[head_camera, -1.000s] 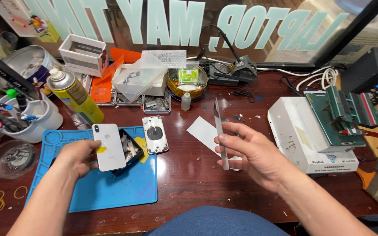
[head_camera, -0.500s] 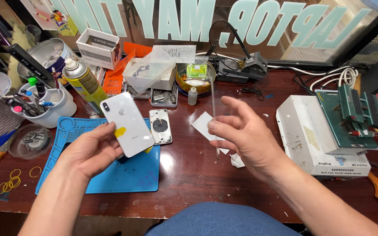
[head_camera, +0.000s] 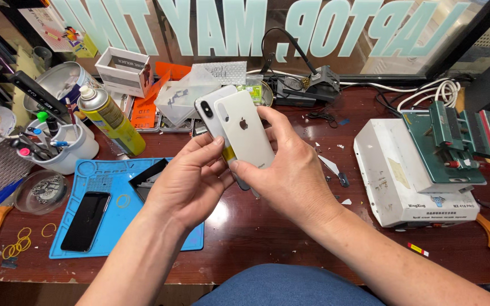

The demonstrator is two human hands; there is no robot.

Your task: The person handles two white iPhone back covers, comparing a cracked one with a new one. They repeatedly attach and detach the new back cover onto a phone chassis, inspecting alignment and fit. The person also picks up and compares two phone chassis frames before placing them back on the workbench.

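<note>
L hand (head_camera: pixel 191 181) & R hand (head_camera: pixel 290 170) both pinching white phone (head_camera: pixel 222 127) w/ white back panel (head_camera: pixel 246 129) lying on it, hovering above desk (head_camera: pixel 267 221) nr blue mat (head_camera: pixel 112 192).

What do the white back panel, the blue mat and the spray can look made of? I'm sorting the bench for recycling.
White back panel, held by both hands over the phone: probably glass, glossy, with a soft sheen. Blue mat: looks like silicone or rubber, matte, with moulded compartments. Yellow spray can: likely metal, smooth printed body, white plastic nozzle.
</note>
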